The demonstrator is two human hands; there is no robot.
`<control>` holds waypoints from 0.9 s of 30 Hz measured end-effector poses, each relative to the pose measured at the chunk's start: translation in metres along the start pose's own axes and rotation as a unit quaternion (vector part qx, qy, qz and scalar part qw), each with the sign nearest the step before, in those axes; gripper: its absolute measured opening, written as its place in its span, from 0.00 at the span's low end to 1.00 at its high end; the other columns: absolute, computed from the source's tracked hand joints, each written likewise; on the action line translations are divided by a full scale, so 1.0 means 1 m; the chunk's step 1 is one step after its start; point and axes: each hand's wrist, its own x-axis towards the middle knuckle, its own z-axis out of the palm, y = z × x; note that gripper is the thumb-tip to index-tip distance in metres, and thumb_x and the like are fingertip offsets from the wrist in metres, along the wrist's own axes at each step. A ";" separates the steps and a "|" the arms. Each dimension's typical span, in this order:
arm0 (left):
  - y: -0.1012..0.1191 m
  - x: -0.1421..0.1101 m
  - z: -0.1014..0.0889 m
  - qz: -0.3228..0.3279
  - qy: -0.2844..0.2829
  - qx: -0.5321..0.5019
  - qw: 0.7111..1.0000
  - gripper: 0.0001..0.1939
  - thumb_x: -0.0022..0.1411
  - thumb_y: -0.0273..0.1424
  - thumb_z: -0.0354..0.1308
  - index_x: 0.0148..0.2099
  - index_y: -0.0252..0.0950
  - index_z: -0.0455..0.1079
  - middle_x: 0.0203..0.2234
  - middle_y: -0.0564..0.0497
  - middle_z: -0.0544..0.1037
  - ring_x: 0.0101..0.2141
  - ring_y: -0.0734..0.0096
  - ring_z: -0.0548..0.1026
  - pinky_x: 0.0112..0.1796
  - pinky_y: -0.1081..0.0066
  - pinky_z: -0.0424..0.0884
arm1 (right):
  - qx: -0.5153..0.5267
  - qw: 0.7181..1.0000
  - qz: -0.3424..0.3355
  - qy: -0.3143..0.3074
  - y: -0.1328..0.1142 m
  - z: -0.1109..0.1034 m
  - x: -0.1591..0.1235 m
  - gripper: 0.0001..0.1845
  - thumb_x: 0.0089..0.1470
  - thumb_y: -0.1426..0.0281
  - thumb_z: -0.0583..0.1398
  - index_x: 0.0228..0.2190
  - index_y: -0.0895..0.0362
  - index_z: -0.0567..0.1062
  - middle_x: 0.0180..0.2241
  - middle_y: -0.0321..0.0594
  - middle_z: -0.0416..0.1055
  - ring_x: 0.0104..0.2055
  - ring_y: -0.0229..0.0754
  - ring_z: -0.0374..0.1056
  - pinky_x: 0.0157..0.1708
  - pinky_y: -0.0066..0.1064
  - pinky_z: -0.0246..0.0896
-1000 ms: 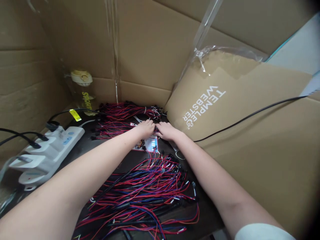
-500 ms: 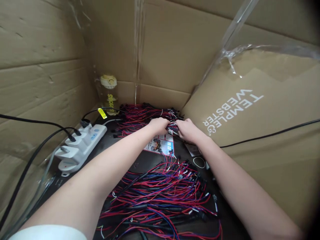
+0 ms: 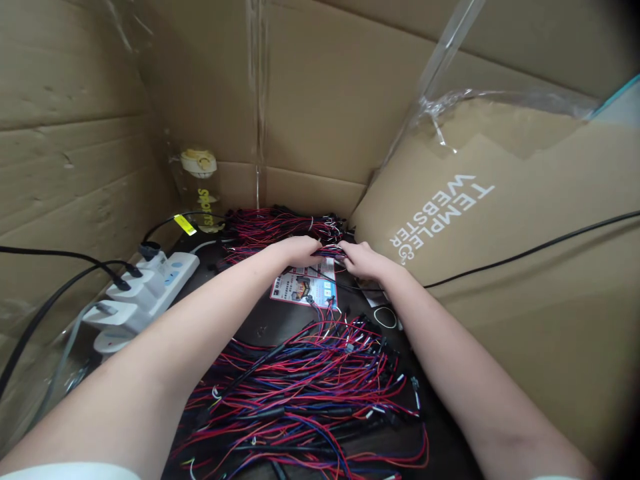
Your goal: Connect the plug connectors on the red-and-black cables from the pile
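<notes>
Head view: a bundle of red and dark plastic-coated wires (image 3: 331, 252) stretches between the left hand (image 3: 303, 251) and right hand (image 3: 365, 260), near a flat white-and-blue printed sheet (image 3: 303, 289); both arms (image 3: 220, 307) extend forward, fingers curled closed on it.

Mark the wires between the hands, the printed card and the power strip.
Wires (image 3: 331, 252): head view, exposed middle stretch.
Printed card (image 3: 304, 289): head view, lower middle.
Power strip (image 3: 176, 272): head view, top, far end.

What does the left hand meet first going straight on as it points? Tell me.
The wires running from the left hand come first, then likely the right hand; depth is unclear.
</notes>
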 end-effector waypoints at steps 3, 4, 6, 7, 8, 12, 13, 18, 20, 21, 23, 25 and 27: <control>0.001 0.001 -0.006 0.015 0.014 -0.039 0.999 0.18 0.72 0.43 0.58 0.53 0.33 0.74 0.46 0.45 0.80 0.44 0.63 0.80 0.49 0.56 0.77 | 0.016 1.000 -0.001 0.009 0.003 -0.013 0.000 0.14 0.64 0.74 0.53 0.49 0.59 0.73 0.45 0.51 0.78 0.42 0.50 0.72 0.45 0.39 0.61; 0.001 0.001 -0.009 0.017 0.019 -0.050 0.998 0.18 0.72 0.42 0.59 0.53 0.33 0.74 0.45 0.45 0.81 0.43 0.63 0.80 0.48 0.56 0.77 | 0.022 1.000 -0.001 0.012 0.004 -0.019 0.000 0.14 0.64 0.74 0.53 0.48 0.58 0.73 0.46 0.51 0.78 0.42 0.51 0.72 0.44 0.39 0.60; 0.002 0.001 -0.017 0.017 0.025 -0.070 0.997 0.17 0.71 0.41 0.59 0.52 0.32 0.75 0.42 0.46 0.81 0.40 0.64 0.80 0.45 0.59 0.77 | 0.035 0.999 -0.003 0.016 0.006 -0.031 0.000 0.14 0.63 0.74 0.52 0.47 0.57 0.73 0.47 0.50 0.78 0.43 0.51 0.72 0.42 0.38 0.60; 0.002 0.000 -0.022 0.017 0.026 -0.080 0.996 0.17 0.70 0.40 0.59 0.51 0.32 0.75 0.41 0.46 0.82 0.39 0.64 0.80 0.43 0.62 0.77 | 0.042 0.999 -0.006 0.018 0.006 -0.039 0.000 0.14 0.63 0.74 0.52 0.47 0.57 0.74 0.47 0.49 0.78 0.43 0.51 0.72 0.42 0.37 0.60; 0.002 -0.001 -0.026 0.020 0.025 -0.091 0.995 0.17 0.70 0.40 0.59 0.51 0.32 0.75 0.40 0.47 0.82 0.38 0.64 0.80 0.42 0.64 0.76 | 0.049 0.999 -0.010 0.020 0.006 -0.046 0.000 0.14 0.62 0.75 0.53 0.47 0.57 0.74 0.47 0.49 0.78 0.43 0.50 0.72 0.42 0.36 0.60; 0.001 -0.005 -0.042 0.038 -0.002 -0.141 0.989 0.25 0.68 0.48 0.56 0.56 0.35 0.75 0.41 0.49 0.84 0.38 0.65 0.81 0.39 0.70 0.73 | 0.076 0.996 -0.027 0.027 0.004 -0.069 0.006 0.14 0.62 0.76 0.54 0.47 0.58 0.75 0.47 0.50 0.78 0.45 0.51 0.72 0.44 0.38 0.61; 0.000 -0.006 -0.044 0.041 -0.012 -0.148 0.988 0.27 0.66 0.50 0.58 0.56 0.36 0.75 0.42 0.50 0.84 0.38 0.65 0.81 0.39 0.71 0.72 | 0.086 0.995 -0.032 0.024 0.004 -0.071 0.008 0.14 0.62 0.75 0.54 0.47 0.59 0.75 0.48 0.50 0.78 0.46 0.51 0.72 0.44 0.38 0.62; -0.010 -0.010 -0.045 0.014 -0.067 -0.126 0.990 0.22 0.50 0.40 0.70 0.48 0.39 0.79 0.38 0.54 0.84 0.37 0.64 0.79 0.37 0.72 0.70 | 0.161 0.983 -0.089 -0.025 0.003 -0.056 0.013 0.17 0.63 0.74 0.53 0.49 0.57 0.77 0.50 0.43 0.80 0.46 0.46 0.74 0.43 0.34 0.67; -0.016 -0.013 -0.042 -0.012 -0.095 -0.102 0.990 0.16 0.50 0.37 0.67 0.43 0.39 0.80 0.33 0.55 0.84 0.34 0.66 0.79 0.34 0.72 0.69 | 0.178 0.979 -0.095 -0.039 0.005 -0.046 0.013 0.17 0.64 0.74 0.52 0.47 0.57 0.78 0.47 0.43 0.81 0.44 0.45 0.74 0.41 0.33 0.68; -0.018 -0.014 -0.041 -0.026 -0.106 -0.090 0.990 0.15 0.52 0.37 0.66 0.42 0.39 0.80 0.32 0.55 0.84 0.33 0.66 0.79 0.33 0.72 0.68 | 0.183 0.978 -0.093 -0.044 0.006 -0.041 0.013 0.17 0.64 0.73 0.52 0.46 0.58 0.78 0.45 0.43 0.81 0.43 0.46 0.75 0.40 0.33 0.69; -0.021 -0.017 -0.040 -0.056 -0.122 -0.064 0.989 0.14 0.54 0.39 0.64 0.41 0.39 0.81 0.31 0.54 0.84 0.32 0.65 0.79 0.32 0.71 0.68 | 0.186 0.977 -0.088 -0.050 0.008 -0.035 0.012 0.16 0.63 0.73 0.52 0.45 0.58 0.78 0.43 0.43 0.81 0.41 0.46 0.75 0.39 0.33 0.69; -0.023 -0.020 -0.041 -0.079 -0.130 -0.041 0.987 0.14 0.56 0.40 0.64 0.42 0.38 0.80 0.33 0.52 0.85 0.33 0.64 0.80 0.33 0.71 0.68 | 0.183 0.978 -0.086 -0.046 0.010 -0.030 0.012 0.16 0.63 0.73 0.52 0.45 0.58 0.78 0.44 0.43 0.81 0.42 0.46 0.75 0.40 0.34 0.69; -0.025 -0.022 -0.043 -0.087 -0.131 -0.025 0.987 0.15 0.60 0.41 0.64 0.44 0.37 0.80 0.35 0.49 0.85 0.35 0.65 0.80 0.36 0.69 0.71 | 0.172 0.981 -0.081 -0.030 0.011 -0.026 0.014 0.18 0.61 0.75 0.51 0.48 0.58 0.77 0.47 0.44 0.81 0.45 0.47 0.75 0.42 0.35 0.69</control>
